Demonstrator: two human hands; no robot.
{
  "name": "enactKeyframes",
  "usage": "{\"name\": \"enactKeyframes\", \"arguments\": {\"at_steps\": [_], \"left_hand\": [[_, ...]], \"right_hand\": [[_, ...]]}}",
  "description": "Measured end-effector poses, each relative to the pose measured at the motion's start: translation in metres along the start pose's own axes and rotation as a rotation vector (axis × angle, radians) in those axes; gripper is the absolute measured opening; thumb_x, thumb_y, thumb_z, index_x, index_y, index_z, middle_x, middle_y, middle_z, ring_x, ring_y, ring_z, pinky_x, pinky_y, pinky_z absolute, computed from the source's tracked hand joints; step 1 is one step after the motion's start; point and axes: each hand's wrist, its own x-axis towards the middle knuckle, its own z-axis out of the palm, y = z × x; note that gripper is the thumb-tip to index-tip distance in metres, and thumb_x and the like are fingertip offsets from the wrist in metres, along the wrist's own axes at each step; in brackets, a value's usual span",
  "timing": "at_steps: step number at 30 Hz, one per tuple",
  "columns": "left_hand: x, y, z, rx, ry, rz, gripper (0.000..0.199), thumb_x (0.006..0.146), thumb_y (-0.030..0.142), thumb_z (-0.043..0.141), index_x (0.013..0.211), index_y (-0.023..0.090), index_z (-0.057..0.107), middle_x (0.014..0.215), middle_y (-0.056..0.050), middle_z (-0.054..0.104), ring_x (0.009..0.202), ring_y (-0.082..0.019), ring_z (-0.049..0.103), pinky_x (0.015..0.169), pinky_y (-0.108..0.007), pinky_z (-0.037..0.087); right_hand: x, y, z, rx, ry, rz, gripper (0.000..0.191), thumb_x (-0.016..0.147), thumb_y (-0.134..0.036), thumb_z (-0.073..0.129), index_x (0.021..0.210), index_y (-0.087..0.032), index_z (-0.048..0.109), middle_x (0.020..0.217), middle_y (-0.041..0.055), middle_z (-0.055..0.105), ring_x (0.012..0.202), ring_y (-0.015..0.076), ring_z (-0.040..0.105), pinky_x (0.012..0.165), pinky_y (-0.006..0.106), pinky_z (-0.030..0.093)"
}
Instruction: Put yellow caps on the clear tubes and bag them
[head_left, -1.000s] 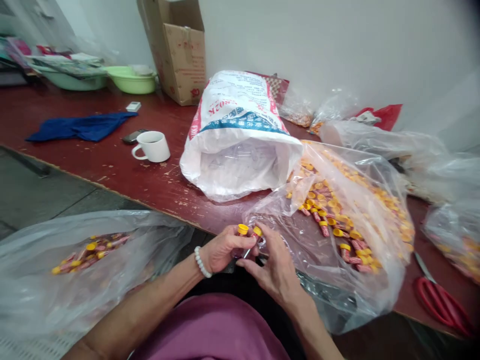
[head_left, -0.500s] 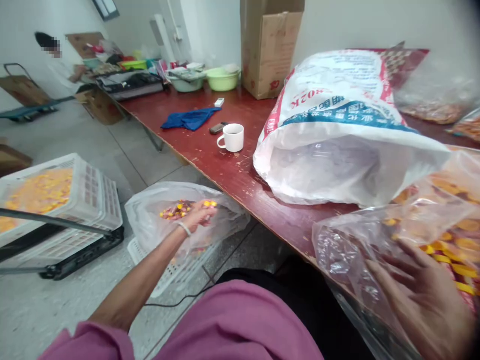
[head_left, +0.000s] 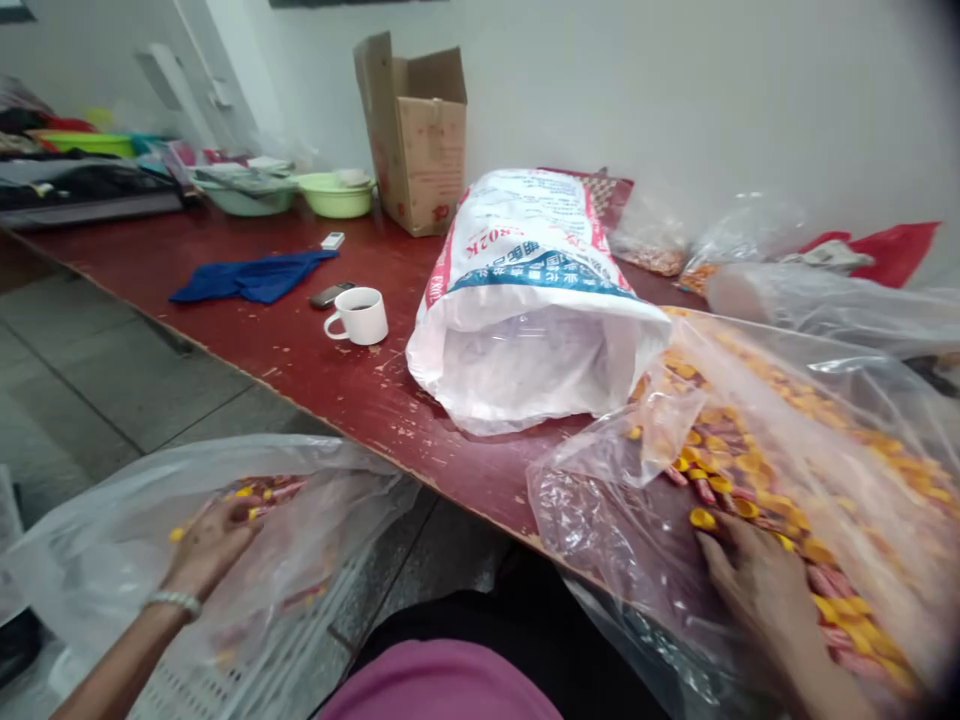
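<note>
My left hand, with a pale bracelet at the wrist, is over a clear plastic bag lining a white basket beside the table. Its fingers are curled round small pink tubes with yellow caps, and more tubes lie just past the fingertips. On the table, my right hand rests at the near edge of a heap of the same yellow-capped tubes. Its fingers are apart, the thumb and forefinger close to one yellow cap. Clear plastic sheeting covers part of the heap.
A large white printed sack lies mouth towards me on the red table. Left of it are a white cup of dark liquid, a phone-like object and a blue cloth. A cardboard box and basins stand behind.
The view has swung to the right. My left hand has lowered onto the tubes in the bag. My right hand has moved from the plastic to the heap's edge.
</note>
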Motion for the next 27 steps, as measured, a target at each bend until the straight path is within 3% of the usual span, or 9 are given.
{"name": "enactKeyframes", "arguments": {"at_steps": [3,5,7,10,13,17,21,24,27], "left_hand": [[-0.017,0.061,0.019,-0.084,-0.035,0.426,0.017,0.075,0.032,0.056,0.087,0.025,0.066,0.086,0.002,0.07,0.081,-0.021,0.064,0.072,-0.03,0.049],[-0.019,0.117,0.039,-0.158,-0.03,0.733,0.02,0.081,0.027,0.05,0.092,0.022,0.065,0.099,-0.004,0.067,0.092,-0.021,0.061,0.081,-0.029,0.047],[-0.008,0.177,0.065,-0.141,-0.036,0.939,0.028,0.084,0.017,0.042,0.102,0.019,0.063,0.104,-0.008,0.064,0.098,-0.019,0.059,0.089,-0.029,0.044],[0.02,0.254,0.109,0.046,-0.119,1.035,0.039,0.077,0.002,0.041,0.109,0.013,0.061,0.109,-0.013,0.061,0.106,-0.022,0.053,0.096,-0.033,0.039],[0.046,0.301,0.144,0.093,-0.174,1.015,0.031,0.069,-0.001,0.049,0.093,0.01,0.065,0.101,-0.018,0.062,0.106,-0.029,0.051,0.093,-0.039,0.039],[0.064,0.323,0.157,0.07,-0.23,0.958,0.014,0.065,0.001,0.055,0.072,0.011,0.062,0.088,-0.018,0.063,0.102,-0.033,0.052,0.086,-0.042,0.039],[0.057,0.319,0.139,-0.063,-0.264,0.932,0.018,0.062,0.006,0.061,0.077,0.015,0.062,0.085,-0.009,0.063,0.094,-0.026,0.057,0.085,-0.036,0.041],[0.029,0.299,0.122,-0.195,-0.292,0.891,0.023,0.066,0.02,0.067,0.088,0.015,0.061,0.077,-0.004,0.063,0.076,-0.019,0.06,0.073,-0.031,0.046],[-0.014,0.271,0.11,-0.555,-0.565,0.663,0.035,0.068,0.031,0.07,0.093,0.013,0.055,0.071,-0.002,0.063,0.063,-0.015,0.061,0.064,-0.028,0.049]], "right_hand": [[0.006,-0.018,0.003,0.025,-0.005,-0.086,0.039,0.082,-0.036,0.038,0.102,-0.014,0.063,0.102,0.0163,0.067,0.097,0.0325,0.061,0.085,0.048,0.047],[0.011,-0.033,0.001,0.021,0.009,-0.133,0.04,0.083,-0.028,0.038,0.113,-0.012,0.06,0.109,0.017,0.066,0.105,0.032,0.059,0.088,0.048,0.046],[0.015,-0.046,-0.001,0.031,-0.01,-0.179,0.04,0.084,-0.021,0.037,0.117,-0.014,0.059,0.112,0.0152,0.065,0.108,0.0307,0.057,0.089,0.048,0.045],[0.016,-0.056,-0.003,0.102,-0.069,-0.222,0.035,0.087,-0.017,0.034,0.107,-0.018,0.064,0.106,0.0121,0.066,0.101,0.026,0.06,0.087,0.043,0.047],[0.013,-0.051,-0.004,0.121,-0.007,-0.188,0.029,0.086,-0.025,0.041,0.102,-0.017,0.064,0.106,0.0144,0.064,0.102,0.0277,0.058,0.087,0.045,0.047],[0.002,-0.032,-0.008,0.04,0.006,-0.104,0.032,0.084,-0.038,0.045,0.093,-0.014,0.066,0.097,0.0185,0.064,0.094,0.033,0.058,0.082,0.05,0.047],[-0.004,-0.028,-0.018,0.11,-0.036,-0.089,0.029,0.086,-0.036,0.042,0.087,-0.018,0.064,0.084,0.0123,0.065,0.083,0.0272,0.061,0.077,0.043,0.049],[-0.002,-0.052,-0.037,0.329,0.065,0.062,0.031,0.083,-0.042,0.048,0.096,-0.017,0.061,0.085,0.0112,0.066,0.075,0.0243,0.061,0.072,0.04,0.05],[0.003,-0.098,-0.063,0.798,0.082,0.26,0.036,0.08,-0.045,0.056,0.105,-0.019,0.056,0.081,0.0057,0.065,0.066,0.019,0.062,0.064,0.034,0.052]]}}
